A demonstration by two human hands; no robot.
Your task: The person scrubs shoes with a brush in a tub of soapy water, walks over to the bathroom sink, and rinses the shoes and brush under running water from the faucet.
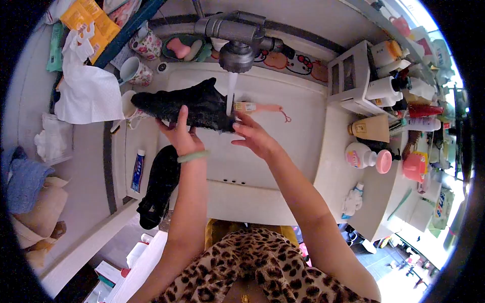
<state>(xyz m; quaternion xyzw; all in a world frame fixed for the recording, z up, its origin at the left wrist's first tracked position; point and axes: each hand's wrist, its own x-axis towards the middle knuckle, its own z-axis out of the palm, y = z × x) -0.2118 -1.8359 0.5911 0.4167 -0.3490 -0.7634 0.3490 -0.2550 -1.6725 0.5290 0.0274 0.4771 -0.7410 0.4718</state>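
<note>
A wet black shoe [187, 105] is held over the white sink, toe to the left and heel under the faucet's stream. My left hand [180, 135] grips it from below near the middle, thumb against its side. At the heel end, the fingers of my right hand [254, 136] close on the shoe's edge. Water [232, 93] runs from the dark grey faucet [237, 56] onto the heel. A brush with a pink handle [265, 107] lies in the sink behind my right hand. The second black shoe [162, 183] rests on the left ledge beside my left forearm.
The sink basin [298, 146] spreads below my hands. Left of it are a toothpaste tube [138, 171], floral mugs [136, 70] and a hanging white towel [87, 96]. A soap dish [194, 50] sits behind. Bottles [361, 155] and a small white rack [348, 70] line the right counter.
</note>
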